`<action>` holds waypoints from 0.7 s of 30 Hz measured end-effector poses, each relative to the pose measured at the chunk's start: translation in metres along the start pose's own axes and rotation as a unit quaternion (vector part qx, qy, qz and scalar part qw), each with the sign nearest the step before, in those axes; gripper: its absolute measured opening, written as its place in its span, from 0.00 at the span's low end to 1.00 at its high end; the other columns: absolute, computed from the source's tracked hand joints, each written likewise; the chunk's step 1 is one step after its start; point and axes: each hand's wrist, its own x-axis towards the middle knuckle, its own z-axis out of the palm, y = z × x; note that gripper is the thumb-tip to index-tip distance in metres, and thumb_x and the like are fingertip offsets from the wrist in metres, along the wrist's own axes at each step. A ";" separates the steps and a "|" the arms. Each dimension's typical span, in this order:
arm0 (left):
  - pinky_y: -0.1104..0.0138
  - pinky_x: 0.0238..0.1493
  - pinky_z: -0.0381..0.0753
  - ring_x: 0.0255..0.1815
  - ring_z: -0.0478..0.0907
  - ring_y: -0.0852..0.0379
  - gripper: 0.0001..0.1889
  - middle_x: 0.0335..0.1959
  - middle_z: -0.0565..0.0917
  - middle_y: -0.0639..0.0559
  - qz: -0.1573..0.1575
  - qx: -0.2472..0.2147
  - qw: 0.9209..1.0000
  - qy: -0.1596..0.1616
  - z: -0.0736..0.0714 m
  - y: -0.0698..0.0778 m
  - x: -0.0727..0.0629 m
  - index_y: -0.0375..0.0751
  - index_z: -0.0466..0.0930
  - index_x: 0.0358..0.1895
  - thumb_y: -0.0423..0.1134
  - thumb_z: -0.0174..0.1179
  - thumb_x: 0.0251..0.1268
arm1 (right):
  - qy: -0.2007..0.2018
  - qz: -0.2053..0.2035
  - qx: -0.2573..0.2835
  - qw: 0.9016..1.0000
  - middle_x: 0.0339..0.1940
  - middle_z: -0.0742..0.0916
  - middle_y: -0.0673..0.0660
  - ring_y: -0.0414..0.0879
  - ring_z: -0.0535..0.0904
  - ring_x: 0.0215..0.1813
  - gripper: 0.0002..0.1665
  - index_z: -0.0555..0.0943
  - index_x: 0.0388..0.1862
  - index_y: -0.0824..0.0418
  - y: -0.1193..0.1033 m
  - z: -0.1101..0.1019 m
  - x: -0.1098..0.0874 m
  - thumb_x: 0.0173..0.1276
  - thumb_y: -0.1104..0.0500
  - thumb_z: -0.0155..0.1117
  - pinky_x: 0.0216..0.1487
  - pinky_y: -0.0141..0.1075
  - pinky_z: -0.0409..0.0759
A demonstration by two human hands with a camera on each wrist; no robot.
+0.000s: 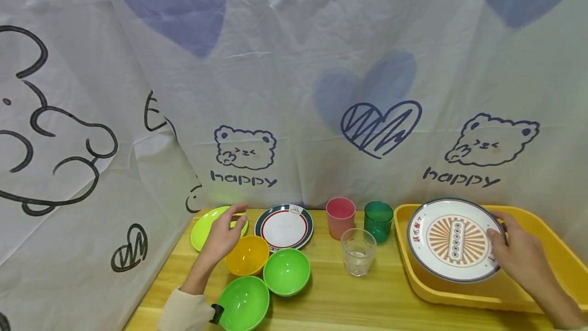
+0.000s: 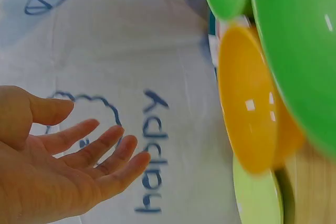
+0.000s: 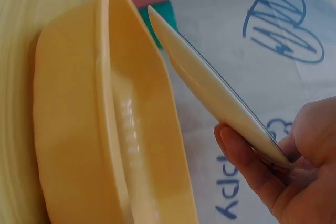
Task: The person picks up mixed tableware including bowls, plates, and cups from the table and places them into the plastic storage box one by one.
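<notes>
My right hand (image 1: pixel 523 250) pinches the patterned plate (image 1: pixel 456 240) by its edge, probably keeping its face clear, above the yellow tub (image 1: pixel 429 292); my left hand (image 1: pixel 226 234), loosely spread, holds nothing.

Light wooden table (image 1: pixel 349 303) with visible grain, and it's got a fair bit of dishware on it. Left end: a lime plate (image 1: pixel 205 230) at the back, then a white plate (image 1: pixel 282 226) with a dark green rim and red ring. Just in front of those sits an orange bowl (image 1: pixel 247 255), with two green bowls (image 1: pixel 287 271) (image 1: pixel 243 303) bunched up close. Middle has a pink cup (image 1: pixel 341 218), a dark green cup (image 1: pixel 378 222) and a clear cup (image 1: pixel 358 254) nearer the front. Big yellow tub (image 1: pixel 459 299) takes the right end.
</notes>
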 end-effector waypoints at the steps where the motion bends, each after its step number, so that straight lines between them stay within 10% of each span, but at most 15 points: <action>1: 0.44 0.64 0.77 0.63 0.76 0.33 0.20 0.65 0.76 0.30 -0.005 0.009 1.000 0.003 -0.005 -0.004 0.001 0.27 0.71 0.68 0.32 0.51 0.79 | 0.001 0.001 -0.006 1.000 0.51 0.77 0.84 0.75 0.75 0.44 0.26 0.65 0.67 0.78 0.004 -0.001 0.000 0.76 0.65 0.53 0.41 0.64 0.73; 10: 0.37 0.63 0.72 0.64 0.70 0.26 0.23 0.66 0.70 0.21 -0.034 0.068 0.996 0.039 -0.040 -0.051 0.001 0.20 0.65 0.70 0.32 0.48 0.80 | 0.019 0.009 -0.047 0.999 0.51 0.74 0.86 0.78 0.72 0.51 0.25 0.62 0.64 0.83 0.032 -0.004 0.005 0.73 0.71 0.52 0.52 0.71 0.71; 21: 0.33 0.70 0.60 0.69 0.60 0.21 0.28 0.66 0.64 0.16 -0.077 0.131 0.988 0.031 -0.048 -0.091 0.002 0.17 0.58 0.72 0.34 0.49 0.78 | -0.011 0.048 -0.089 0.995 0.49 0.73 0.84 0.77 0.73 0.49 0.26 0.59 0.65 0.83 0.062 0.000 0.010 0.72 0.73 0.51 0.48 0.68 0.74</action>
